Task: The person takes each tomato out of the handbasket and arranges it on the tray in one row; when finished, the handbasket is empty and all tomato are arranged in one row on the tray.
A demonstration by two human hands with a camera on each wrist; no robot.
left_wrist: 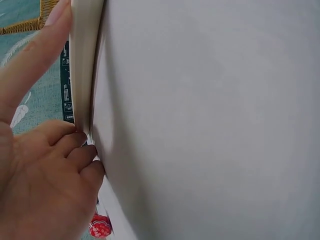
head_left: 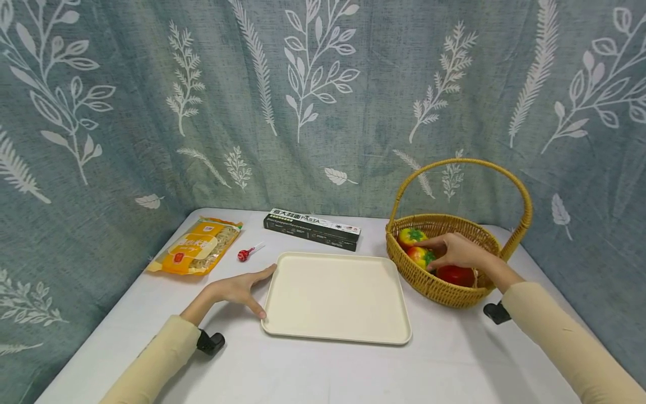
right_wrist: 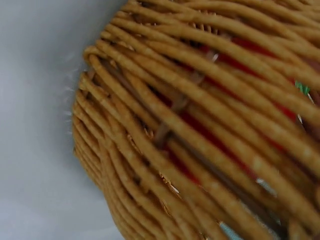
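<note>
My left hand (head_left: 234, 290) touches the left edge of a cream rectangular tray (head_left: 338, 297), thumb near its front corner and fingers farther back. In the left wrist view, the thumb lies straight along the tray's rim (left_wrist: 84, 65) and the other fingers bend against it. Inside a wicker basket (head_left: 434, 289), my right hand (head_left: 456, 251) has its thumb and fingers around a red-and-yellow tomato (head_left: 420, 256) with a green top. Behind it sits a similar tomato (head_left: 411, 236); a red fruit (head_left: 456, 275) lies below the hand. Basket weave (right_wrist: 200, 115) hides the right fingers in the right wrist view.
A black pasta box (head_left: 312, 229) lies behind the tray. To the left are a red-wrapped lollipop (head_left: 244, 255) and an orange bag of noodles (head_left: 197, 247). The basket's tall handle (head_left: 461, 161) arches over the right hand. A patterned curtain (head_left: 323, 101) surrounds the white table.
</note>
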